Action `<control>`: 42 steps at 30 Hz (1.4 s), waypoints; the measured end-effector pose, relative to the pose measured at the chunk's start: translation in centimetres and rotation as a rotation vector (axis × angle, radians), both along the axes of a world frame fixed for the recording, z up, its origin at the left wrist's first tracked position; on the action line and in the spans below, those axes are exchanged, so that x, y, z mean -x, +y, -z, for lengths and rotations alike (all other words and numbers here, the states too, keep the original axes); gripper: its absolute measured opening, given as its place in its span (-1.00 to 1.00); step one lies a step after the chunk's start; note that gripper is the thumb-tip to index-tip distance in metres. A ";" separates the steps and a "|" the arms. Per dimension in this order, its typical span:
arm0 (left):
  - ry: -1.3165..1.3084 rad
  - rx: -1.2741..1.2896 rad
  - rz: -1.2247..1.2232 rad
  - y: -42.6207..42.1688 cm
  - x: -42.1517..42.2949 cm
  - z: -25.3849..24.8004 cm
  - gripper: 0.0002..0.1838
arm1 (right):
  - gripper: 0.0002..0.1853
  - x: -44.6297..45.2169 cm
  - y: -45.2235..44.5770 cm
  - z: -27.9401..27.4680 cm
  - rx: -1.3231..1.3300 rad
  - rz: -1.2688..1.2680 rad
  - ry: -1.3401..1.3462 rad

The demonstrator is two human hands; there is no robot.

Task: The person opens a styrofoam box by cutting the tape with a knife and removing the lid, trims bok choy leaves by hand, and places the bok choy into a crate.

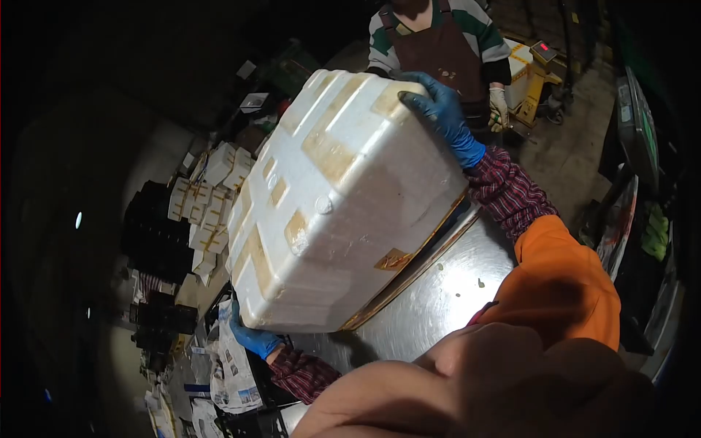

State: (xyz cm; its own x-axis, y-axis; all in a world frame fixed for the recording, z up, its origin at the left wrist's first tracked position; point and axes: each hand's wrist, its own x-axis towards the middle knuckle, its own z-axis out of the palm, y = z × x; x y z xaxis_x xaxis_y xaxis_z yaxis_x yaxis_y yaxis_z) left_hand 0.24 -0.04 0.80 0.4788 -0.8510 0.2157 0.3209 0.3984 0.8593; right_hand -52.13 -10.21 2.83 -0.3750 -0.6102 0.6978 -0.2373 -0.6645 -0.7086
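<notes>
A large white foam box is tipped bottom-up above a shiny metal table, with patches of brown tape on its base and side. My right hand, in a blue glove, grips the box's far right corner, fingers bent over the edge. At the near left corner, my left hand, also blue-gloved, holds the box from its side; most of its fingers are hidden. A dark gap shows along the box's lower rim, and I cannot make out what lies inside it. Small scraps dot the metal beside the rim.
Across the table stands a person in a brown apron and white gloves. Taped foam boxes are stacked at left beside black crates. Newspaper lies near my left hand. A scale display glows red at the back.
</notes>
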 end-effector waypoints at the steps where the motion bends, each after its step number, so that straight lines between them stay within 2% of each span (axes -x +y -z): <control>1: -0.041 0.019 -0.054 0.2 -0.2 -0.6 -0.59 | -0.57 0.1 -0.2 -0.2 0.006 -0.025 -0.037; 6: -0.188 0.086 -0.249 2.0 3.4 -3.1 -0.62 | -0.61 1.0 -1.5 1.8 0.091 -0.121 -0.177; 11: -0.123 0.027 -0.235 2.1 3.6 -2.8 -0.59 | -0.65 1.7 -2.1 1.4 0.192 -0.060 0.005; 13: -0.247 0.073 -0.300 2.2 3.0 -2.3 -0.59 | -0.66 1.9 -2.5 1.3 0.308 -0.035 0.067; 14: -0.309 0.096 -0.337 2.3 3.0 -1.7 -0.59 | -0.66 2.9 -2.7 1.4 0.283 -0.058 0.065; 16: -0.654 0.210 -0.479 3.2 3.2 -2.0 -0.58 | -0.64 5.4 -2.8 1.1 0.429 -0.118 0.314; 18: -0.890 0.282 -0.705 4.3 0.7 -3.8 -0.57 | -0.60 7.1 -2.8 2.8 0.572 -0.202 0.539; 20: -0.472 0.285 -0.601 6.5 3.8 -9.1 -0.61 | -0.61 7.6 -2.5 5.6 0.494 -0.240 0.536; 22: -0.724 0.312 -0.765 8.0 4.3 -12.0 -0.64 | -0.61 8.0 -3.3 7.3 0.429 -0.248 0.548; 24: -0.903 0.370 -0.935 9.3 3.4 -12.5 -0.68 | -0.62 6.0 -6.0 8.7 0.440 -0.294 0.557; 25: -1.063 0.361 -0.976 9.8 2.9 -12.1 -0.69 | -0.62 4.4 -8.3 9.9 0.465 -0.328 0.557; 26: -1.420 0.387 -1.120 10.4 1.5 -11.9 -0.70 | -0.63 1.9 -10.8 10.1 0.497 -0.372 0.556; 28: -1.271 0.402 -0.954 10.6 -4.9 -12.0 -0.72 | -0.63 -7.0 -17.1 9.7 0.569 -0.489 0.557; 29: -1.131 0.592 -0.867 11.4 -13.4 -11.6 -0.70 | -0.63 -12.2 -19.3 10.0 0.597 -0.555 0.555; 31: -0.519 0.695 -0.342 13.4 -11.5 -10.9 -0.71 | -0.64 -21.1 -21.6 9.6 0.628 -0.637 0.561; 32: -0.533 0.663 -0.417 15.1 -12.0 -10.5 -0.71 | -0.64 -24.9 -22.5 10.0 0.624 -0.662 0.575; 35: -0.363 0.717 -0.707 18.4 -13.1 -9.3 -0.72 | -0.63 -32.0 -24.7 11.7 0.601 -0.651 0.641; 36: -0.366 0.742 -0.730 21.4 -11.9 -10.2 -0.72 | -0.63 -31.3 -24.2 9.7 0.622 -0.602 0.665; 39: -0.389 0.832 -1.060 26.8 -13.4 -9.8 -0.68 | -0.63 -32.1 -24.8 7.8 0.627 -0.443 0.739; 40: -0.384 0.844 -1.062 29.0 -14.7 -10.0 -0.68 | -0.62 -32.0 -24.2 6.7 0.624 -0.379 0.761; 42: -0.621 0.826 -1.393 34.0 -18.8 -9.8 -0.67 | -0.62 -32.3 -23.3 5.2 0.607 -0.255 0.800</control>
State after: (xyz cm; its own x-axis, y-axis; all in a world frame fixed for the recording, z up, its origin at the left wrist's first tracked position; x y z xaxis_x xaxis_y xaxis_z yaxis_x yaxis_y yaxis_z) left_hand 19.08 33.98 10.57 0.3817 0.5154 0.7672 -0.8899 0.4291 0.1544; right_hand -19.79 -33.50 -2.36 0.4250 -0.0688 0.9026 -0.2932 -0.9538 0.0654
